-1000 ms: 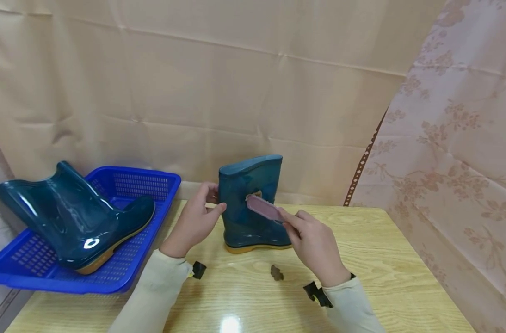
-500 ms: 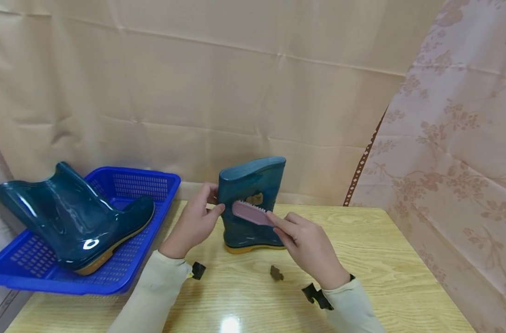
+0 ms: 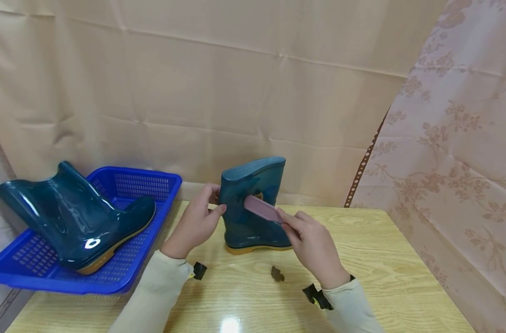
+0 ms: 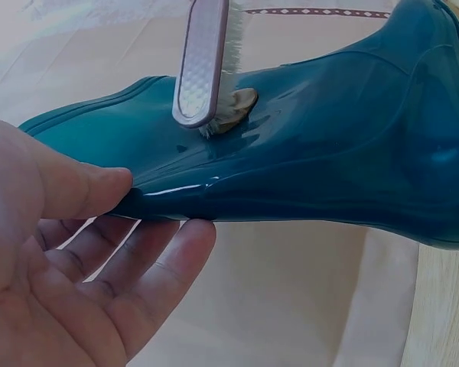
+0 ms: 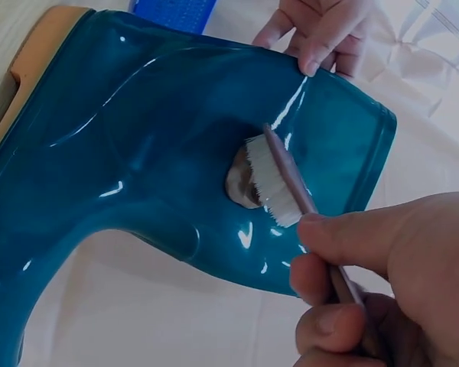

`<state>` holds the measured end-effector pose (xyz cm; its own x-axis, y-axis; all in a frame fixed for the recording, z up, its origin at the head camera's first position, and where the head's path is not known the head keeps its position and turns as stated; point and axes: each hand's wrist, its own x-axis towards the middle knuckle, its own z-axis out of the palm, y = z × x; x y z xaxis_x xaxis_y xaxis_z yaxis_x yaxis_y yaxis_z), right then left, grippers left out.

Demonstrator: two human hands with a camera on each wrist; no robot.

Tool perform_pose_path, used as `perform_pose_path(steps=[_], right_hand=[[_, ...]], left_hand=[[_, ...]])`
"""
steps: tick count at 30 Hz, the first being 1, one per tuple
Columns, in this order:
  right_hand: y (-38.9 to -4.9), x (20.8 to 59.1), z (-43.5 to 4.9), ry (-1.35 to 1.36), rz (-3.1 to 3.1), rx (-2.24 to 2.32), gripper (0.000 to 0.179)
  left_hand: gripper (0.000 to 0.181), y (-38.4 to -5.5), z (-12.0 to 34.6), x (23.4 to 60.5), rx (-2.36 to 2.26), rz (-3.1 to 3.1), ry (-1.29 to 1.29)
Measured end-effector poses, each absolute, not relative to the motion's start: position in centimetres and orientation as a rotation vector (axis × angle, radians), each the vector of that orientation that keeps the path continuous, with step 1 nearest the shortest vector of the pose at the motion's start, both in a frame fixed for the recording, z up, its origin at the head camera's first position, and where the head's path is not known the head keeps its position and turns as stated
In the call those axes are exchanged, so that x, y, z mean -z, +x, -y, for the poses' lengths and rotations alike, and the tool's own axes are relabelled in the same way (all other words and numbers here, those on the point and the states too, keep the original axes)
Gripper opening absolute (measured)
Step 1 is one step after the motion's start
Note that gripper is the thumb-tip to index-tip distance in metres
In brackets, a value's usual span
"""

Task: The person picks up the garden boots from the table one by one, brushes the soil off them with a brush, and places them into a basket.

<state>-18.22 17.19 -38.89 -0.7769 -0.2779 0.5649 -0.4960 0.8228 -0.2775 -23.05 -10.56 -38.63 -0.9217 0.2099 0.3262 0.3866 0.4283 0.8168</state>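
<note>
A dark teal rubber boot (image 3: 253, 231) with a tan sole stands upright on the table. My left hand (image 3: 198, 221) grips the back of its shaft, thumb on the near side and fingers behind. In my right hand (image 3: 315, 245) is the handle of a pink brush (image 3: 261, 208). The brush's white bristles (image 5: 274, 183) touch a brown clump of mud (image 5: 242, 180) stuck on the side of the shaft. The left wrist view shows the clump (image 4: 241, 107) partly behind the brush head. Another brown lump (image 3: 277, 274) lies on the table in front of the boot.
At the left a blue plastic basket (image 3: 161, 217) holds a second teal boot (image 3: 90, 226) lying tilted. Behind the wooden table (image 3: 361, 259) hangs a beige cloth (image 3: 236, 92), with a flowered cloth (image 3: 465, 162) along the right side.
The brush went down and left across the shaft, then back up and right onto the mud clump. The boot shifted slightly; my left hand keeps its grip.
</note>
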Motion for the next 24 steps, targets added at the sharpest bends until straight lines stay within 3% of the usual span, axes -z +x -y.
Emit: perform_pose_path(steps=[11,24], right_hand=[[-17.96,38.63,-17.46,0.502,2.562,-0.622,0.038],[-17.82,38.60,-16.91,0.717,2.466,-0.636,0.038]], left_hand=[[0.032,-23.33,10.80,38.87,1.518,2.528,-0.472],[0.034,-23.12,10.63,38.75,1.562,2.512,-0.501]])
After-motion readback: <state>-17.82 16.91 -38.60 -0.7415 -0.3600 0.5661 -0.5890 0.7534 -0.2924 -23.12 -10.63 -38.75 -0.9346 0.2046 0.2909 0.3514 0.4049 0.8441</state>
